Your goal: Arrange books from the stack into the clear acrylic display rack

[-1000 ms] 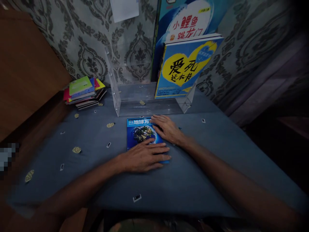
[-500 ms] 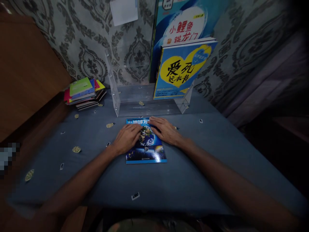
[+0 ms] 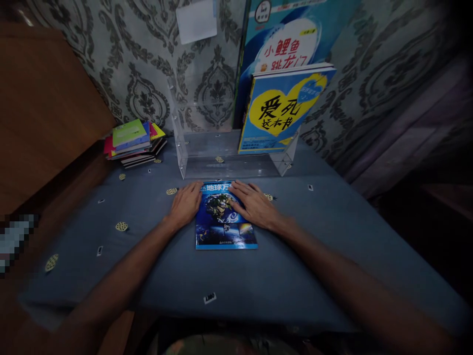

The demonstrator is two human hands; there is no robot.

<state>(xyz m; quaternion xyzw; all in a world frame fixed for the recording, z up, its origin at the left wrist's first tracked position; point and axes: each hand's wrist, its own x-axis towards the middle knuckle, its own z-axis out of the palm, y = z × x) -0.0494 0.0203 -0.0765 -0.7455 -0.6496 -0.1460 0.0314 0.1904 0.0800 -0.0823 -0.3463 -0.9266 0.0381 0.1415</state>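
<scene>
A blue book (image 3: 221, 231) with a picture of the earth on its cover lies flat on the cloth-covered table in front of me. My left hand (image 3: 185, 203) rests at its upper left edge, fingers stretched out and partly over the edge. Across the upper right of the cover lies my right hand (image 3: 255, 203), palm down with the fingers extended and the thumb apart. Just behind the book stands a clear acrylic rack (image 3: 229, 167). Its right side holds a blue book with a yellow heart (image 3: 283, 111) and a taller teal book (image 3: 291, 37), both upright.
To the left on the table is a stack of colourful books (image 3: 133, 140). The blue-grey tablecloth (image 3: 295, 281) has pineapple and label prints. A patterned wall rises behind, with a white paper (image 3: 197, 22) on it. A brown wooden panel (image 3: 44, 98) borders the left side.
My left hand has slid left, off the middle of the cover to the book's left edge, uncovering the earth picture. My right hand stays on the upper right. The view has shifted slightly.
</scene>
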